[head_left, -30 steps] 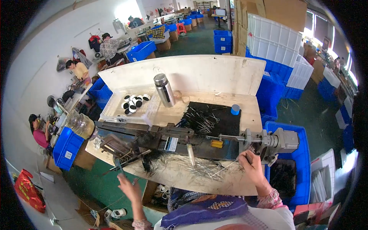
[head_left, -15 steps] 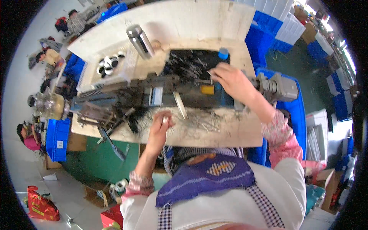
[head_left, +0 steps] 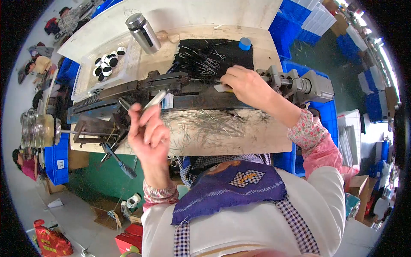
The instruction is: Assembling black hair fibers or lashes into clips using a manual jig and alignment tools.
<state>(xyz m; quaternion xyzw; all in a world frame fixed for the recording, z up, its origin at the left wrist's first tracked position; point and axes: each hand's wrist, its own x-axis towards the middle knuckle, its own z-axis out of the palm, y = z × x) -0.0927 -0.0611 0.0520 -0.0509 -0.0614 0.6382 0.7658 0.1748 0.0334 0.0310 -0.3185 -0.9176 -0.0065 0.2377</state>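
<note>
My left hand is raised at the near left of a long metal bench machine. Its bent fingers close on the lower end of a pale metal lever. A thin metal loop shows beside the fingertips; whether they touch it is unclear. Over the machine's right half, my right hand has its fingers pinched together, hiding what they hold. A pale flat piece shows under those fingertips. Left of them, a dark bristly rod lies along the machine.
Loop-ended wire brushes and a blue round cap lie on black cloth. A steel flask stands beside a white basket of black-and-white rings. Loose wires or bristles litter the near tabletop. A motor juts right.
My left hand has moved up and left onto the lever, which has swung left. My right hand has shifted slightly left, still pinched. The view has shifted a little.
</note>
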